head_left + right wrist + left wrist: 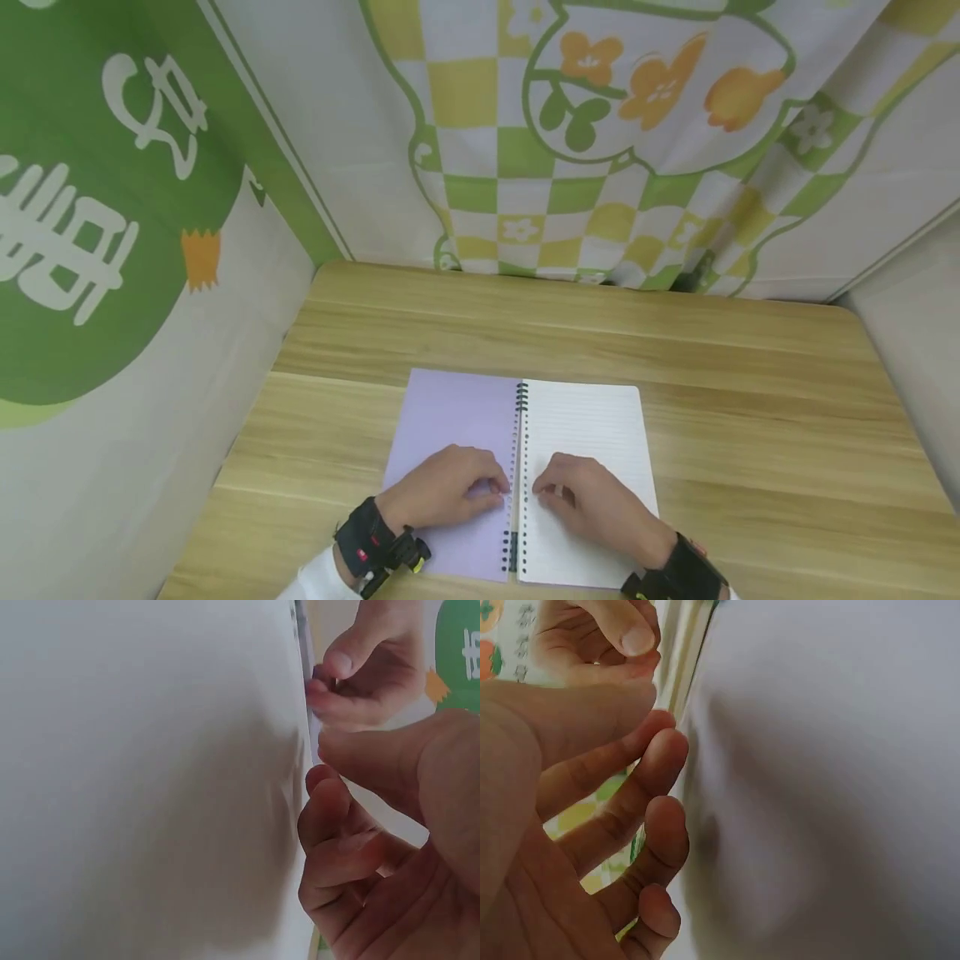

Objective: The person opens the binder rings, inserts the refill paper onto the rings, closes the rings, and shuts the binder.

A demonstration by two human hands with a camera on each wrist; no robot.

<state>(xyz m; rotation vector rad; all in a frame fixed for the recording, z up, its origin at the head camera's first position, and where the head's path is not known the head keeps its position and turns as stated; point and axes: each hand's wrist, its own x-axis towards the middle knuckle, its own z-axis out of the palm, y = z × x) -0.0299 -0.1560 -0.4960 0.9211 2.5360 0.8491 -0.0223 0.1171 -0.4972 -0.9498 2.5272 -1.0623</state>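
An open notebook lies on the wooden table, its lilac cover (457, 408) on the left and a lined white page (588, 425) on the right. Dark binding rings (522, 397) show at the top of the spine, with rows of punched holes below. My left hand (450, 487) is over the lilac side, fingers loosely bent, fingertips right by the spine holes. Over the white page, my right hand (596, 504) mirrors it, thumb and forefinger near each other. Nothing shows between the fingers of either hand in the wrist views. The two hands face each other across the spine.
The wooden table (750, 400) extends around the notebook. At its far edge hangs a checked green and yellow curtain (525, 200). A green and white printed cloth (150, 333) covers the left side, and a pale wall (915, 317) borders the right.
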